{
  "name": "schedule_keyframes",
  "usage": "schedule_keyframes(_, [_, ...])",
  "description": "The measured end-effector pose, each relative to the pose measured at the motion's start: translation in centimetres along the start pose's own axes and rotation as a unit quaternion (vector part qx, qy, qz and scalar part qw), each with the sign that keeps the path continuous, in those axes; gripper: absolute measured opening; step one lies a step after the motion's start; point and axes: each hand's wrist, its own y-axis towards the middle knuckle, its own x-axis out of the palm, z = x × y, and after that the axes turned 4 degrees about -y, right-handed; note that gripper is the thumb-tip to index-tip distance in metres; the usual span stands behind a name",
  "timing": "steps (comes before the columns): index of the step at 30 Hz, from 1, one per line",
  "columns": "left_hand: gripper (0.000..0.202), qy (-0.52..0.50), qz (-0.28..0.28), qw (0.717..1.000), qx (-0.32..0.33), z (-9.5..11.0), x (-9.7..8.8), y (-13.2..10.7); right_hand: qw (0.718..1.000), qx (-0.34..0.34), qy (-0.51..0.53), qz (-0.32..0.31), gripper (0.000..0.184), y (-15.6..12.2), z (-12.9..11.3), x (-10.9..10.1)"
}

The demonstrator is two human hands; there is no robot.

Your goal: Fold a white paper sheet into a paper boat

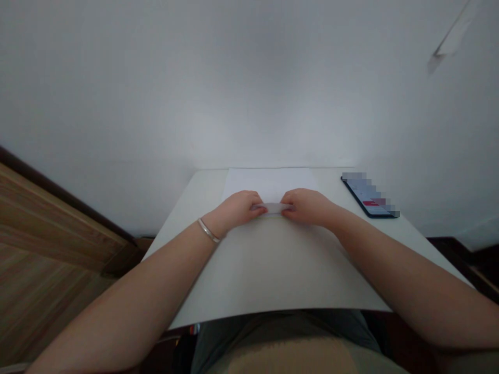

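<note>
A white sheet of paper (268,182) lies on the white table, its far part flat against the tabletop close to the wall. Its near edge is raised into a narrow folded or rolled strip; I cannot tell which. My left hand (244,208) pinches the left end of this strip between thumb and fingers, and a silver bangle circles that wrist. At the right end, my right hand (306,206) grips the strip the same way. Only a short stretch of the strip shows between the two hands. The fingers cover the paper's near corners.
A phone (368,197) with its screen lit lies on the right side of the white table (280,275). Behind the table rises a white wall (249,93). Wooden panelling (50,249) stands at the left. The table's front edge is just before my lap.
</note>
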Motion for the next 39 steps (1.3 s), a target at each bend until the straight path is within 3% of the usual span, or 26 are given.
schedule_keyframes(4, [0.027,-0.031,0.015,0.999,-0.03,-0.7,0.6,0.2,0.998,0.046,0.017,-0.025,0.029,1.1,0.2,0.0])
schedule_keyframes(11, [0.031,-0.04,0.017,0.998,-0.043,-1.1,0.9,0.4,0.994,0.033,0.067,-0.08,0.034,2.5,0.9,-0.3])
schedule_keyframes(16, [0.028,-0.027,-0.011,0.997,-0.068,-0.9,0.5,0.5,0.992,0.033,0.065,-0.103,0.037,3.0,1.1,-0.4])
schedule_keyframes(23, [0.026,-0.035,-0.013,0.995,-0.094,-0.4,0.2,0.5,0.993,0.013,0.041,-0.107,0.038,3.0,1.4,-0.5])
schedule_keyframes(29, [0.029,-0.078,-0.016,0.992,-0.1,-0.4,0.2,0.5,0.998,-0.04,-0.007,-0.053,0.039,2.9,-0.9,-0.6])
schedule_keyframes(33, [0.031,-0.094,-0.018,0.991,-0.095,-0.6,0.2,0.6,0.998,-0.013,-0.001,-0.06,0.036,3.5,-1.8,-0.7])
schedule_keyframes(39, [0.031,-0.056,-0.036,0.994,-0.083,-0.4,-0.3,0.6,0.995,-0.017,0.021,-0.092,0.038,4.0,-1.2,-0.9])
